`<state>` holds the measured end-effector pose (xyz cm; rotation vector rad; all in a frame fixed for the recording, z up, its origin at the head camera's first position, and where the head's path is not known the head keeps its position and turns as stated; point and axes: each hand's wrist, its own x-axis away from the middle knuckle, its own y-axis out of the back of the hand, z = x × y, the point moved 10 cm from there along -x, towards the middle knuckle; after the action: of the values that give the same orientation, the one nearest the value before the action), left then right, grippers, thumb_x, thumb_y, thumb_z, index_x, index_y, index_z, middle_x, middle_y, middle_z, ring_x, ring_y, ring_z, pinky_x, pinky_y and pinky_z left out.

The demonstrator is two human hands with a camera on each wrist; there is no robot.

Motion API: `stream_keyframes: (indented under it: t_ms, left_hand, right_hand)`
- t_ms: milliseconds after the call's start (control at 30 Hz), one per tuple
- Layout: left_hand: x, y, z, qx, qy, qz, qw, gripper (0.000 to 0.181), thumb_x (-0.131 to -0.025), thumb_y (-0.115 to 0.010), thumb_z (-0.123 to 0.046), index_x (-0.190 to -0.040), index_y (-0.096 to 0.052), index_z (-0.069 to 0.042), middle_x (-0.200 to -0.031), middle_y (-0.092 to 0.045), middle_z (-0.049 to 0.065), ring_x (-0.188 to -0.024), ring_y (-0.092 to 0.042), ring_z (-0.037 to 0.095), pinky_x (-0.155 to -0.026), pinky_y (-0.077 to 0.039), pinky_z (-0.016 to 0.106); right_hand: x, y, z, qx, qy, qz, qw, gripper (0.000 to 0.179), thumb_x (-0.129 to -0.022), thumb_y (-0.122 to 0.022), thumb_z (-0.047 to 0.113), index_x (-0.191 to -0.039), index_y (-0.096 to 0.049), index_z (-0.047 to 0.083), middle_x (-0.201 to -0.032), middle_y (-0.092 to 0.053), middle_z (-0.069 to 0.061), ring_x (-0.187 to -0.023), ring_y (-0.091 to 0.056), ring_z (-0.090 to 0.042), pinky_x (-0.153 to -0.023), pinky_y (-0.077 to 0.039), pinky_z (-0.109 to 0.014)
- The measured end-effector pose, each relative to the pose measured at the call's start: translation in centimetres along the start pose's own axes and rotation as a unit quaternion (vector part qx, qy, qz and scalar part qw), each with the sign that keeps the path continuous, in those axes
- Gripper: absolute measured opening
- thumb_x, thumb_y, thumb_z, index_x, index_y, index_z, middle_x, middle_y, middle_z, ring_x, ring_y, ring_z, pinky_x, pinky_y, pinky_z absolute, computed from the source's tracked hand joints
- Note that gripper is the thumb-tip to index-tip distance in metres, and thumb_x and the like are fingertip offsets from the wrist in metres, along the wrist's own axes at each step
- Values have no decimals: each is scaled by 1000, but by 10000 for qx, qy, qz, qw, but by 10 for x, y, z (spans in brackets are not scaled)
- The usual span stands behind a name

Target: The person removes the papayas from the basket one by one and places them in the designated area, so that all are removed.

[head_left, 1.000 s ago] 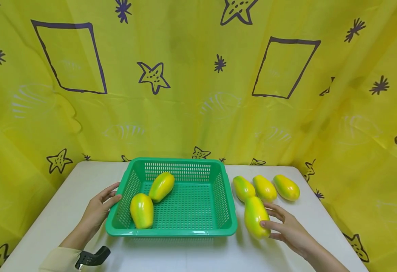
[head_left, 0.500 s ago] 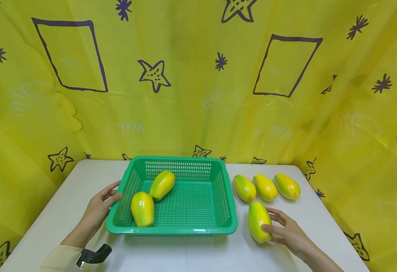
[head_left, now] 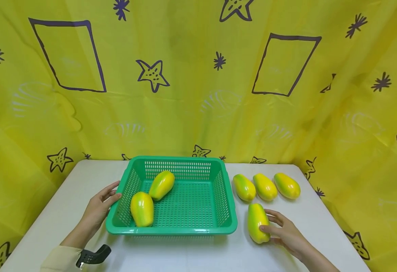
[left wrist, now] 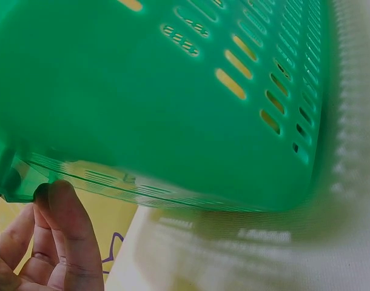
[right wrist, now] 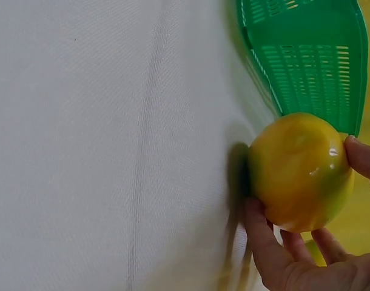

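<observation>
My left hand grips the left rim of a green plastic basket, with fingers curled under the edge in the left wrist view. Two yellow-green papayas, one nearer and one farther back, lie in the basket's left half. To the right of the basket, my right hand holds another papaya low over the white table, thumb on one side and fingers on the other. In the right wrist view this papaya shows end-on, its shadow close beside it.
Three more papayas lie in a row on the table behind the right hand: left, middle and right. A yellow patterned curtain surrounds the white table at the back and sides. A black strap is on the left wrist.
My right hand has brought the held papaya toward the table's front, away from the row, and lowered it. The left hand and the basket have stayed in place.
</observation>
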<state>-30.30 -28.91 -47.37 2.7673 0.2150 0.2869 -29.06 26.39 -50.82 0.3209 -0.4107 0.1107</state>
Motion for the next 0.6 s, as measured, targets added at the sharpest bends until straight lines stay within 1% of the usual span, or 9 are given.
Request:
stream_keyframes:
  t_ms: [167, 300, 433, 600]
  left_hand:
    - [1, 0, 2, -19, 36, 28, 10000, 65, -100, -57, -36, -154, -32, -12, -136, -44, 18, -92, -52, 8, -73, -52, 18]
    - [1, 0, 2, -22, 33, 34, 10000, 65, -100, -57, -36, -155, -32, -13, -136, -45, 19, -92, -52, 8, -73, -52, 19]
    - [0, 0, 2, -17, 7, 29, 10000, 64, -100, -57, -35, -154, -32, -12, -136, -45, 19, -91, -52, 8, -71, -52, 19]
    - [0, 0, 1, 10, -23, 11, 10000, 64, -100, -57, -35, -154, -33, -11, -133, -46, 18, -89, -51, 8, -69, -51, 20]
  right_hand:
    - [-1, -1, 1, 37, -17, -3, 10000, 79, -88, -73, 19, -151, -28, 1, -149, -30, -35, -111, -59, -29, -85, -56, -46]
    - [1, -4, 2, -113, 6, 157, 9998, 79, -89, -71, 17, -151, -26, 0, -149, -26, -38, -109, -60, -29, -84, -57, -47]
    - [1, -7, 3, -265, 25, 363, 9990, 79, -91, -69, 17, -152, -22, -1, -149, -22, -40, -111, -60, -31, -85, -56, -49]
    - [0, -7, 2, -388, -41, 368, 9986, 79, -92, -68, 17, -152, -21, -1, -148, -23, -40, -113, -59, -35, -85, -56, -51]
